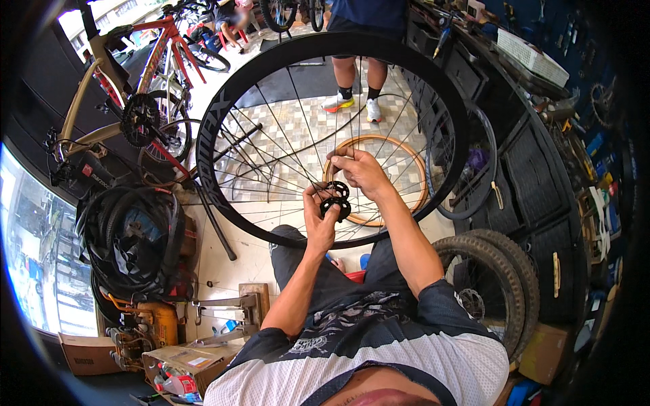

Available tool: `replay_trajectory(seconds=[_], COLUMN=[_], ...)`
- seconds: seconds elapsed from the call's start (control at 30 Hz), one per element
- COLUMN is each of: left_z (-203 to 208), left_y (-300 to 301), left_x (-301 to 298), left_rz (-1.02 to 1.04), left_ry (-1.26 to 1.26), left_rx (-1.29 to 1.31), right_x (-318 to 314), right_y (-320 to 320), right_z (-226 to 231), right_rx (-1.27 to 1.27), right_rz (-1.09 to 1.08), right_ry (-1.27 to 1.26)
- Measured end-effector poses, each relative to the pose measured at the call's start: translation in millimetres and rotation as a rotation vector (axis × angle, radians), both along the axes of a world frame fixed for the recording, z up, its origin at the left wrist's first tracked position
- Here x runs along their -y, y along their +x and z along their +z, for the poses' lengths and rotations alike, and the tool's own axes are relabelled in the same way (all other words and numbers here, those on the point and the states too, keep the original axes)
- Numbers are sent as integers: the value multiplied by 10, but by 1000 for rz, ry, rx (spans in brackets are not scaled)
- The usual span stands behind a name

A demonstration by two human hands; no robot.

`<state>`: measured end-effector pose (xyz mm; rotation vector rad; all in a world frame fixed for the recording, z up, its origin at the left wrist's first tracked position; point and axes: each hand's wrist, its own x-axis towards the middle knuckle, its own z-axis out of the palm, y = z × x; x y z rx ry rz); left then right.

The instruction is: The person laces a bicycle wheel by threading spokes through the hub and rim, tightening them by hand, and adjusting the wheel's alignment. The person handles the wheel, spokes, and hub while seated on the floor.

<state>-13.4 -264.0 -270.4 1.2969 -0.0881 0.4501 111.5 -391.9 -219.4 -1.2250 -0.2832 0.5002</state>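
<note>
A large bicycle wheel with a deep black rim point(345, 44) stands before me, above my knees, with thin dark spokes running across it. My left hand point(319, 220) is closed round the black hub point(335, 200), its thumb on the near side and fingers on the far side. The hub's round, holed flange shows between the fingers. Just above and to the right, my right hand point(362, 174) is closed in a pinch, thumb and forefinger on a thin spoke. Exactly where that spoke ends is too fine to make out.
A tan rim point(424, 177) lies on the floor behind the wheel, and a person point(362, 68) stands beyond it. Bicycle frames point(145, 57) and coiled tyres point(128, 237) fill the left. Knobbly tyres point(521, 284) and black drawers point(535, 176) line the right.
</note>
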Motion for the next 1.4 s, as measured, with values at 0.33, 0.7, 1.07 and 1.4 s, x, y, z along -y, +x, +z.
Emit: replay_trajectory(seconds=[0.33,0.7,1.07,1.4], left_z=[213,30,110,209], left_y=[71,230,166,180], left_x=[-47,-63,-138,-253], left_rz=[-55,-16,-151,-291], left_ry=[-71,16,106,28], left_rx=[-129,-80,-161,-187], right_x=[128,-117,13,232], right_y=[-273,-34,-107,-186], right_z=[529,693,999,954], right_rx=[484,783,774,734], right_rz=[-79,-483,-284,-244], right_ry=[-295,-368,-502,-313])
